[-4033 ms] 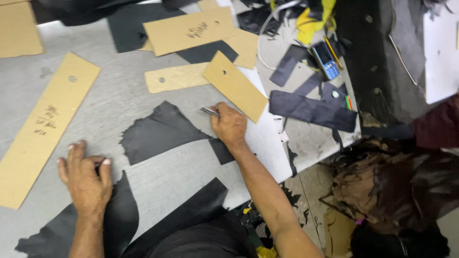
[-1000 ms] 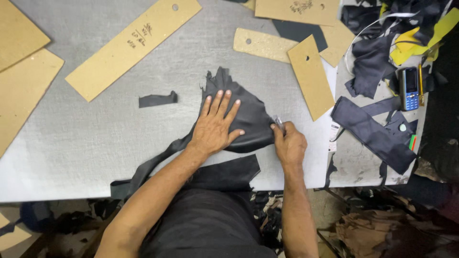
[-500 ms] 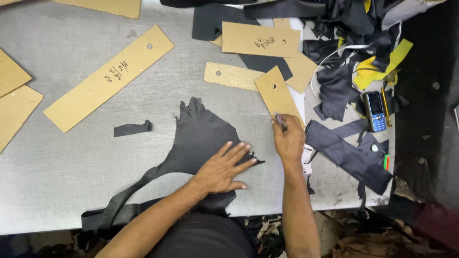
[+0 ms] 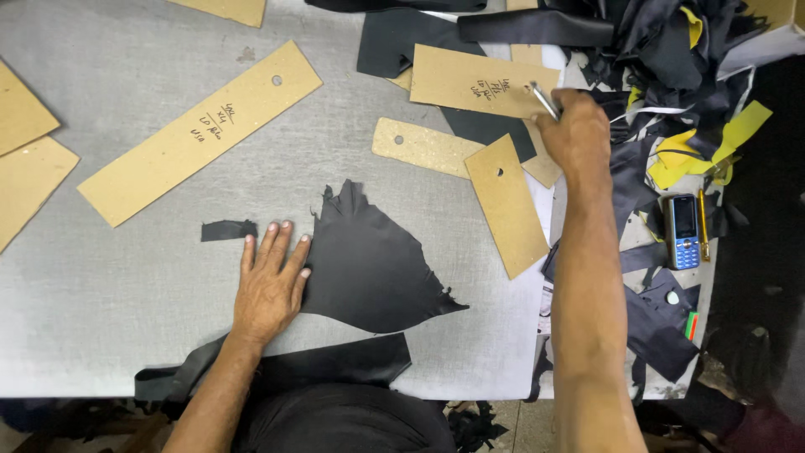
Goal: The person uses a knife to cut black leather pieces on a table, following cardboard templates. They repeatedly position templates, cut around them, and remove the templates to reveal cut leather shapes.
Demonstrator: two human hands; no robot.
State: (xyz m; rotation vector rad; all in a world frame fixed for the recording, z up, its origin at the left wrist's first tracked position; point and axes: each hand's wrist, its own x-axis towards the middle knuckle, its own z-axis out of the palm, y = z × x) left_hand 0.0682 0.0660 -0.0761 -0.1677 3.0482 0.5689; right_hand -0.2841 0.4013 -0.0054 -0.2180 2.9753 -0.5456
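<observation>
Left hand (image 4: 270, 285): flat, fingers spread, pressing the edge of the ragged black leather piece (image 4: 369, 264) on the grey desk (image 4: 126, 277).
Right hand (image 4: 575, 134): closed around a thin silver tool (image 4: 545, 100), over the tan cardboard pattern (image 4: 480, 81).
Risk: the leather may slide if the pressing hand lifts.

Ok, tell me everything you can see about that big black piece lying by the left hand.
The black piece is a thin, matte sheet that looks like leather, roughly triangular with ragged, torn edges and a pointed tail at its right. It lies flat on the grey table. The left hand rests flat beside it, fingertips at its left edge. Another black sheet lies just below.
</observation>
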